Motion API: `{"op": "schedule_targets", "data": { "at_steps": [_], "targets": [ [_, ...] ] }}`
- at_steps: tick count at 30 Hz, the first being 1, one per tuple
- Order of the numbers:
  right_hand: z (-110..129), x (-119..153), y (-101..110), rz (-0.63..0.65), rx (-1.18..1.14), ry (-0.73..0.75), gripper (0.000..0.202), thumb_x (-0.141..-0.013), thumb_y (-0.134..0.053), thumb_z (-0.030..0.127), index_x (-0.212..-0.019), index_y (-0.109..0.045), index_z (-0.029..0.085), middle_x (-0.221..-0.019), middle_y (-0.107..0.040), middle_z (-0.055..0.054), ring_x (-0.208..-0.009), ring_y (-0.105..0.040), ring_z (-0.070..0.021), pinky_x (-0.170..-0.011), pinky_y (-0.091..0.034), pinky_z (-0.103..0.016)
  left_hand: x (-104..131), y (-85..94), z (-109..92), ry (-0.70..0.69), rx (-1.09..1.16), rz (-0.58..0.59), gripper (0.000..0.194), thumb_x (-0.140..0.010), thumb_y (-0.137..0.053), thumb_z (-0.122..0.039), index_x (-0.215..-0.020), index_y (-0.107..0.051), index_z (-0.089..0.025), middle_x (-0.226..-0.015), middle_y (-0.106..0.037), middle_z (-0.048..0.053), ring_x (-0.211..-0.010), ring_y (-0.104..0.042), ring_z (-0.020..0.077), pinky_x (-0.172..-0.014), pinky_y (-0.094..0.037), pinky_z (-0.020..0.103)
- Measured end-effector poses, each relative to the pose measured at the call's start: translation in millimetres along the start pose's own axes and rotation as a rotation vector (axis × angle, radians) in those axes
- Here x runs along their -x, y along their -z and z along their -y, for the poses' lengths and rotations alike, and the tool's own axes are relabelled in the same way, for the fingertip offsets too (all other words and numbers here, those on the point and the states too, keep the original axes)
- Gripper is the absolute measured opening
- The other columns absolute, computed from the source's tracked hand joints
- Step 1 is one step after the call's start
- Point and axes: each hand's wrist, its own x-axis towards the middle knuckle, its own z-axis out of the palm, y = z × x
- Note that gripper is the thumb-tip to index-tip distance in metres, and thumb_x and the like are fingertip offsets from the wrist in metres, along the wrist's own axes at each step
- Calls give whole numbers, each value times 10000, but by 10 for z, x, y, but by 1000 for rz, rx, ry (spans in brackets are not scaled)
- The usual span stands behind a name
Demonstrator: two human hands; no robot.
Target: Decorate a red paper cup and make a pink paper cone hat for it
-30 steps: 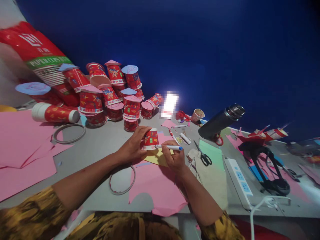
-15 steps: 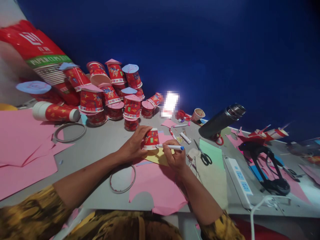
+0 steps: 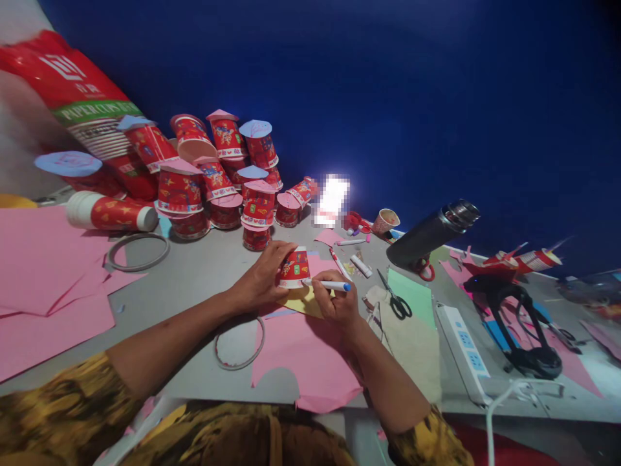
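My left hand (image 3: 262,279) holds a red paper cup (image 3: 294,266) upside down on a yellow sheet of paper (image 3: 305,301). My right hand (image 3: 337,304) grips a white pen with a blue cap (image 3: 328,284), its tip against the rim of the cup. A pink sheet (image 3: 305,359) lies under my right wrist.
A pile of red paper cups with paper lids (image 3: 223,181) stands behind. Scissors (image 3: 394,299) lie on a green sheet (image 3: 412,294). To the right are a dark flask (image 3: 431,234), a power strip (image 3: 463,346) and a black stand (image 3: 519,323). Two rings (image 3: 138,251) (image 3: 240,343) and pink sheets (image 3: 43,278) lie at left.
The view has shifted slightly. My hands stay on the cup and the pen, with the pen tip moving a little along the cup's rim.
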Motion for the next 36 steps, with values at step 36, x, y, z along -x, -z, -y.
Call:
{"op": "schedule_targets", "data": {
  "at_steps": [36],
  "targets": [
    [15, 4, 26, 47, -1, 71, 93, -1029, -613, 232, -958, -669, 257, -809, -741, -28, -707, -702, -186, -670, -568, -317, -10, 22, -32, -16, -16, 38, 898, -790, -762, -170, -1594, -384, -294, -1476, -511, 140, -1404, -535, 377, -1190, -503, 617]
  ]
}}
